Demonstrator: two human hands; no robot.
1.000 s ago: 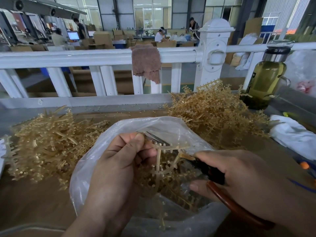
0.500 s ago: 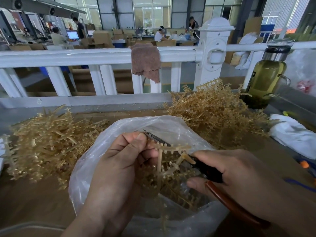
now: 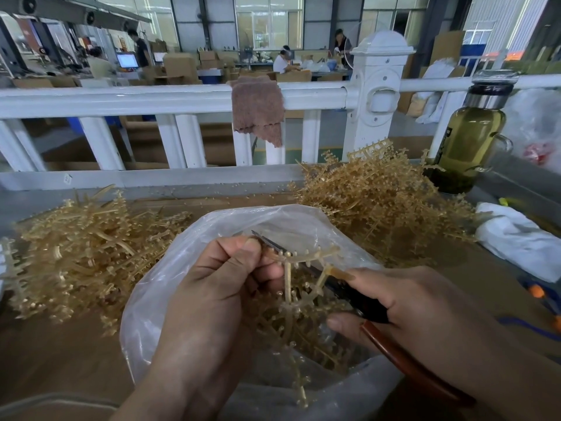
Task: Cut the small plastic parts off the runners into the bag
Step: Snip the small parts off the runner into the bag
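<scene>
My left hand [image 3: 218, 287] pinches one end of a tan plastic runner [image 3: 299, 261] over the open mouth of a clear plastic bag [image 3: 170, 284]. Small parts line the runner's top branch. My right hand [image 3: 419, 302] grips cutters [image 3: 376, 323] with black and red-brown handles. The thin metal blades reach up-left along the runner's branch, their tips by my left thumb. More runner branches hang down inside the bag.
A heap of tan runners [image 3: 88, 253] lies on the left and a taller heap [image 3: 382, 202] at the back right. A bottle of yellow-green liquid [image 3: 467, 141] stands at the right. White cloth [image 3: 516, 238] lies beside it. A white railing [image 3: 170, 98] with a brown towel [image 3: 258, 110] bounds the table.
The runner has shifted slightly in my left hand, and the cutters' blades now lie a little further along its top branch. Both hands stay over the bag.
</scene>
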